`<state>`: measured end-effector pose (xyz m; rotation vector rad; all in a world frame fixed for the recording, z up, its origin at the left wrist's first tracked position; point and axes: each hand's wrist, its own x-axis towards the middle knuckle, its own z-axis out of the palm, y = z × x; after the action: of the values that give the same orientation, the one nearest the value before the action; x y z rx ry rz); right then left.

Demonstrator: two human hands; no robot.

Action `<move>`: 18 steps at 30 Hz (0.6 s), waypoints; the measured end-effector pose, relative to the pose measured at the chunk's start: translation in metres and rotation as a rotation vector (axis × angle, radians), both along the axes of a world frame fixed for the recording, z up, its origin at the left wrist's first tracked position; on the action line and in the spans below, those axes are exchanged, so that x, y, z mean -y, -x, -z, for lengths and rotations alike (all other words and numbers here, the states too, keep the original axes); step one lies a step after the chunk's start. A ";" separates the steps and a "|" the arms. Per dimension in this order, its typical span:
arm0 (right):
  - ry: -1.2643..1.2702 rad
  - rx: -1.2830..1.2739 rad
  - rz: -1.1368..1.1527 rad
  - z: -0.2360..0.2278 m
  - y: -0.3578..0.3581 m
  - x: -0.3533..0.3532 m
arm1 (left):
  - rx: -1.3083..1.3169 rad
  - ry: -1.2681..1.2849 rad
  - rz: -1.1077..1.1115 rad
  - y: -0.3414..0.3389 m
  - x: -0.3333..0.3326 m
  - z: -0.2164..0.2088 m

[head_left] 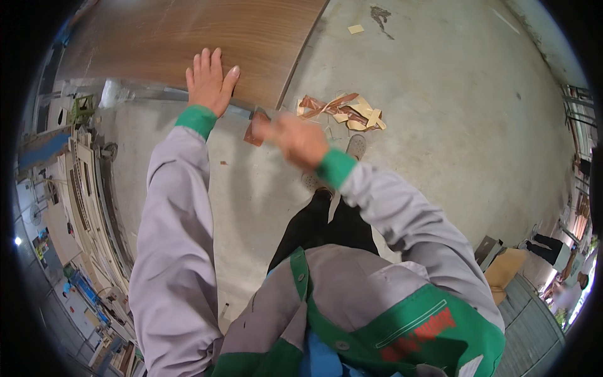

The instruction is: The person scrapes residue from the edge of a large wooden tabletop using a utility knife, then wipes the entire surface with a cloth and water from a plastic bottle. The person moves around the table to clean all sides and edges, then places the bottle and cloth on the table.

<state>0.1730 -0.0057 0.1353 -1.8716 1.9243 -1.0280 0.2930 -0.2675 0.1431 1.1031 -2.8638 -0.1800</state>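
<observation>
Up at 11 o'clock, your left hand [210, 87] is lying flat and open on the wood-grain panel [182, 34], gripping nothing. Near 12, your right hand [300, 143] is looking curled but blurry, so can't tell its hold; some red-brown piece [252, 134] is showing beside it. Scraps [344, 112] are lying around 1 o'clock.

Grey floor [452, 163]; brown and yellow scraps [355, 114] atop
</observation>
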 end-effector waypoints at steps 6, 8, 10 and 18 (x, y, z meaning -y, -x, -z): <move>-0.269 0.679 0.384 0.045 -0.044 -0.118 | -0.250 0.058 -0.389 0.038 -0.040 -0.001; -0.451 1.046 0.547 0.059 -0.037 -0.149 | -0.703 -0.037 -0.884 0.032 -0.067 0.042; -0.462 1.197 0.717 0.057 -0.013 -0.179 | -0.970 -0.696 -0.974 0.065 -0.123 0.020; -0.373 0.422 0.397 -0.032 0.093 -0.102 | -0.579 -0.477 -0.199 0.054 -0.293 0.033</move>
<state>0.0796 0.0964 0.1675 -1.0047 2.0775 -0.9807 0.2390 0.0260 0.1105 1.1465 -2.2275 -1.0219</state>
